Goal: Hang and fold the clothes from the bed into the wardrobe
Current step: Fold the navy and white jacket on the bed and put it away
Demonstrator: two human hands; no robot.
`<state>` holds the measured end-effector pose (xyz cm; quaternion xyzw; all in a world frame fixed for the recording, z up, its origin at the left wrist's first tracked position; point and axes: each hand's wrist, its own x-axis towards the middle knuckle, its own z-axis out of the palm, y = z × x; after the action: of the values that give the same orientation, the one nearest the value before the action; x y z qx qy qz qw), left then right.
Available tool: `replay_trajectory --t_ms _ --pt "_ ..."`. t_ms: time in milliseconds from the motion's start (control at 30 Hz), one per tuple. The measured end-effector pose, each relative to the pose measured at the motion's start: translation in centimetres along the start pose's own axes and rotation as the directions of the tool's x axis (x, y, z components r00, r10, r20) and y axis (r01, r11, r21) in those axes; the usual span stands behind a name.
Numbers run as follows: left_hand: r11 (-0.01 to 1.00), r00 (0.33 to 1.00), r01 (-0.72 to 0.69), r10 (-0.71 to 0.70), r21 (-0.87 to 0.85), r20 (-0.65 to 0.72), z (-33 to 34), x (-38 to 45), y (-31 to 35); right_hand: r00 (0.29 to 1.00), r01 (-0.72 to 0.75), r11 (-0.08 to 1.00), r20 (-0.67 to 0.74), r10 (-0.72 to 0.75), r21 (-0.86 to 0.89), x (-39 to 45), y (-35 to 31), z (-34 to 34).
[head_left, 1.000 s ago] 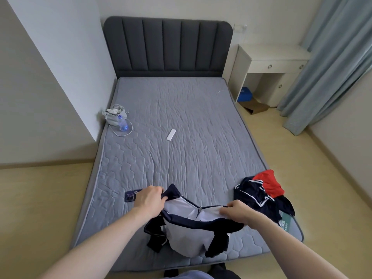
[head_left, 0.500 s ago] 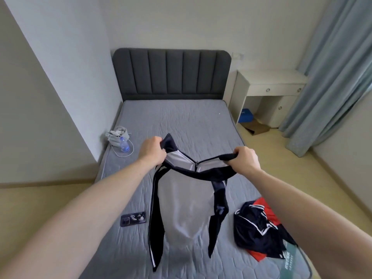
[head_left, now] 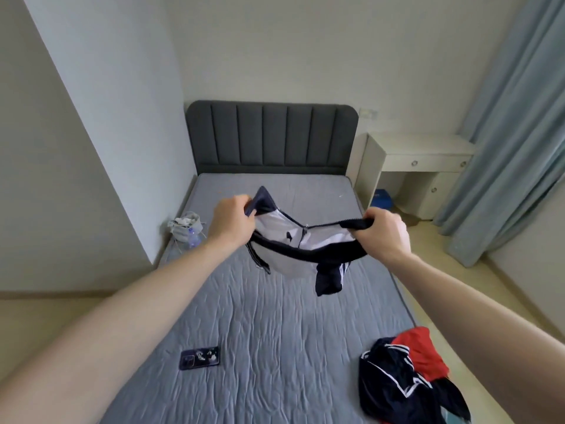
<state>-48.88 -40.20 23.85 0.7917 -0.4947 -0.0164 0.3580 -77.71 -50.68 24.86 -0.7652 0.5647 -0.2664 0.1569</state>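
I see my left hand [head_left: 232, 223] and right hand [head_left: 383, 235] holding a navy-and-white jacket [head_left: 301, 249] above the grey bed [head_left: 275, 332]; a clothes pile [head_left: 403, 374] lies near right.

phone [head_left: 200, 357] on bed [head_left: 275, 332], left | clothes pile [head_left: 406, 374] right | desk [head_left: 422, 157] right of headboard [head_left: 272, 137]

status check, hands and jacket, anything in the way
Left hand and right hand both grip the jacket at its collar, raised above bed. Clothes pile waiting. Nothing blocking.
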Motion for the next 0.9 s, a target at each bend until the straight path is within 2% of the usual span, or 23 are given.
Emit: replay_trajectory --t_ms 233,333,400,500,633,733,900 --pt "0.991 0.962 0.016 -0.052 0.135 0.267 9.9 -9.4 -7.5 0.958 -0.141 0.988 0.243 0.151 -0.059 -5.4 8.4 10.7" --pt "0.972 0.896 0.011 -0.114 0.236 0.43 15.2 -14.7 -12.0 0.913 -0.155 0.98 0.36 0.191 -0.126 -9.0 13.0 17.2" --pt "0.954 0.827 0.002 -0.17 0.3 0.536 18.9 -18.7 -15.4 0.866 -0.147 0.974 0.455 0.21 -0.17 -12.3 16.1 21.8" --pt "0.919 0.698 -0.043 -0.253 0.392 0.67 24.2 -25.1 -20.3 0.741 -0.116 0.96 0.622 0.254 -0.254 -17.9 20.9 28.4" --pt "0.898 0.52 -0.052 -0.349 0.437 0.78 28.9 -32.9 -24.6 0.512 -0.121 0.946 0.798 0.32 -0.301 -26.0 26.6 35.4" --pt "0.892 0.393 -0.039 -0.401 0.451 0.827 31.6 -37.8 -27.1 0.383 -0.139 0.937 0.855 0.35 -0.322 -31.3 29.7 38.8" --pt "0.859 0.202 0.003 -0.502 0.512 0.841 34.6 -43.3 -29.8 0.209 -0.175 0.922 0.902 0.378 -0.346 -37.0 33.0 41.9"
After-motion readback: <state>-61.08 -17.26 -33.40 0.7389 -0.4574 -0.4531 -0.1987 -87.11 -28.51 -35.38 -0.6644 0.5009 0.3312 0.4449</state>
